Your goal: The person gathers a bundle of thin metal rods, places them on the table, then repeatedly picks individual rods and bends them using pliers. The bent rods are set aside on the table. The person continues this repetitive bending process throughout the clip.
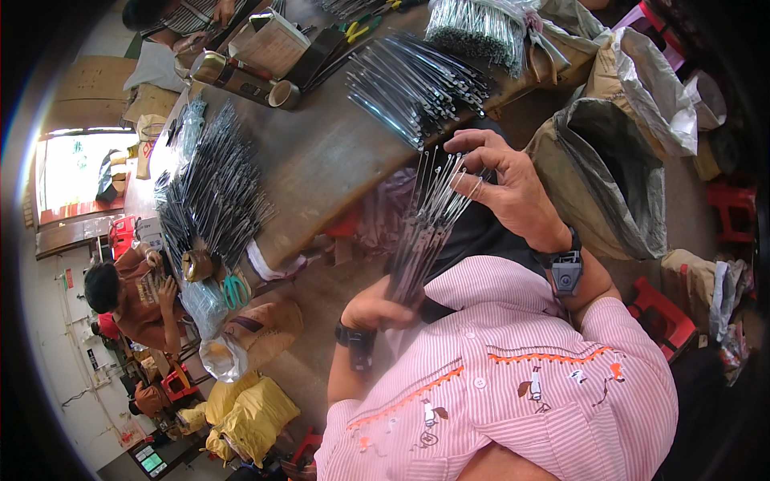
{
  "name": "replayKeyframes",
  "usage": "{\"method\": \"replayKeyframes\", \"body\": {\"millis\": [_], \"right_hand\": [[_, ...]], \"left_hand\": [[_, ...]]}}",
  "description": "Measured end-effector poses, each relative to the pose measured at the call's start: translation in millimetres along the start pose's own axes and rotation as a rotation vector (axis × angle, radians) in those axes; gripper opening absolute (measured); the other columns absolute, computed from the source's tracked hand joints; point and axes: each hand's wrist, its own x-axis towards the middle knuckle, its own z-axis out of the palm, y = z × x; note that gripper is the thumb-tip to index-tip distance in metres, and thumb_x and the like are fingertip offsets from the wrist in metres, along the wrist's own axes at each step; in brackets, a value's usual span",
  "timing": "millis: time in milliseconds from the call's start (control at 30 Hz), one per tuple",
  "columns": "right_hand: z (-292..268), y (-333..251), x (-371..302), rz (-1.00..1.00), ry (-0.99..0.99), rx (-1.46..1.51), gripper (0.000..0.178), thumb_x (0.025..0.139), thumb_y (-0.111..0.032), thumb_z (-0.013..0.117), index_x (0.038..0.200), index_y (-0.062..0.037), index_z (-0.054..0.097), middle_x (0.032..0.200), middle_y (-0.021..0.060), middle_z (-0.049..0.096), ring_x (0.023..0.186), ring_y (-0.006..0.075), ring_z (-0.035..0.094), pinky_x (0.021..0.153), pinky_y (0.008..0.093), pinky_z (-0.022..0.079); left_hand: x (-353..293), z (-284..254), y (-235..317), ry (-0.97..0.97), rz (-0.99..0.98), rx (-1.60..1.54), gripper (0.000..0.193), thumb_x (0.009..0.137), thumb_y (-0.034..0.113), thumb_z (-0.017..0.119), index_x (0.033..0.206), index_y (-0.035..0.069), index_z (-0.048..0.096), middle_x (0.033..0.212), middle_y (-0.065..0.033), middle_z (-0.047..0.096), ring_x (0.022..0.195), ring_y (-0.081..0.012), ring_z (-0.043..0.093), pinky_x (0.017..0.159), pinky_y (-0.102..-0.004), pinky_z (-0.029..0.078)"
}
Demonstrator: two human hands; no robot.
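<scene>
A bundle of thin metal rods (425, 228) with small looped ends stands tilted in front of my chest. My left hand (381, 306) is wrapped round its lower part, which is smeared by motion. At the upper ends of the rods is my right hand (509, 184), its thumb and forefinger curved and apart, with a few rod tips between or beside them. A pile of similar dark, shiny rods (417, 84) lies on the table (309, 164) just beyond that hand. Further left on the tabletop is a larger heap of dark rods (216, 180).
An upright bunch of silvery rods (477, 36) stands at the back beside pliers (541, 56). An open sack (601, 172) is at my right. A flask (233, 76), a cup (283, 94) and teal-handled scissors (234, 291) lie about. Co-workers sit left (136, 293) and far.
</scene>
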Motion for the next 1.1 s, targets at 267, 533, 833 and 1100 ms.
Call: {"method": "replayKeyframes", "body": {"millis": [267, 533, 833, 1100], "right_hand": [[7, 0, -5, -0.044, 0.187, 0.132, 0.012, 0.082, -0.010, 0.073, 0.085, 0.0002, 0.067, 0.119, 0.0101, 0.058, 0.110, 0.0193, 0.052, 0.091, 0.0293, 0.041], [6, 4, -10, 0.078, 0.188, 0.312, 0.010, 0.086, -0.008, 0.068, 0.088, 0.0015, 0.066, 0.119, 0.0076, 0.055, 0.100, 0.0119, 0.052, 0.084, 0.0245, 0.043], [-1, 8, -6, 0.150, 0.135, 0.250, 0.017, 0.085, -0.016, 0.071, 0.091, 0.0002, 0.068, 0.118, 0.0100, 0.057, 0.104, 0.0148, 0.054, 0.092, 0.0274, 0.042], [-13, 0, -4, 0.041, 0.130, -0.089, 0.023, 0.080, -0.022, 0.074, 0.093, -0.0031, 0.070, 0.116, 0.0132, 0.060, 0.112, 0.0236, 0.055, 0.098, 0.0347, 0.041]], "left_hand": [[3, 8, 8, 0.003, 0.001, 0.081, 0.052, 0.065, 0.007, 0.071, 0.110, -0.005, 0.050, 0.067, -0.0080, 0.051, 0.043, -0.0129, 0.040, 0.038, -0.0281, 0.030], [3, 16, 18, 0.054, -0.041, 0.157, 0.037, 0.068, 0.013, 0.076, 0.096, -0.001, 0.056, 0.072, -0.0036, 0.054, 0.055, -0.0105, 0.047, 0.048, -0.0249, 0.036], [-4, 15, 18, 0.150, -0.067, 0.223, 0.029, 0.071, 0.013, 0.076, 0.091, 0.001, 0.059, 0.074, -0.0006, 0.057, 0.061, -0.0085, 0.050, 0.053, -0.0229, 0.038], [-11, 1, 3, 0.150, -0.037, 0.140, 0.037, 0.069, 0.002, 0.072, 0.100, -0.003, 0.055, 0.065, -0.0047, 0.049, 0.043, -0.0112, 0.040, 0.039, -0.0272, 0.029]]}}
